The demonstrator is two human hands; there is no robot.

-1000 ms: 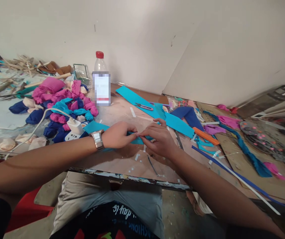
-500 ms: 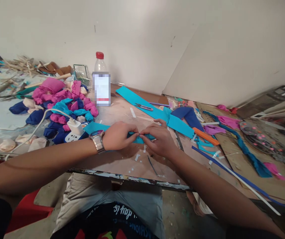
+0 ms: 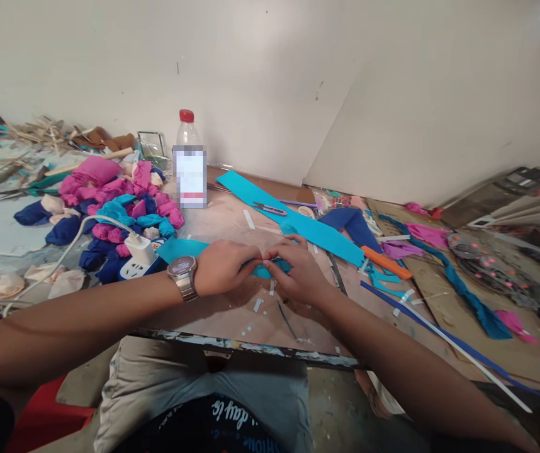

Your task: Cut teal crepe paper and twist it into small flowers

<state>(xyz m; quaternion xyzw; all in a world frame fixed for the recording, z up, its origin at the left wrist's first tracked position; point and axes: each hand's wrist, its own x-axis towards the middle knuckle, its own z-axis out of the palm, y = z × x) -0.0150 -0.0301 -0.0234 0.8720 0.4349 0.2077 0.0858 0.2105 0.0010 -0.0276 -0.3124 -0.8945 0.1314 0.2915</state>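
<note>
Your left hand (image 3: pixel 223 267), right hand (image 3: pixel 301 269): fingers (image 3: pixel 283 253) pinched narrow on blue strip (image 3: pixel 263 272), near middle of surface (image 3: pixel 232 314). Strip runs roughly left-right beneath fingers; both hands equally near.

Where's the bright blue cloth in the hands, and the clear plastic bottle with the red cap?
Bright blue cloth (image 3: pixel 261 272): head view, a small visible patch.
Clear plastic bottle (image 3: pixel 187 134): head view, its shoulder.
</note>
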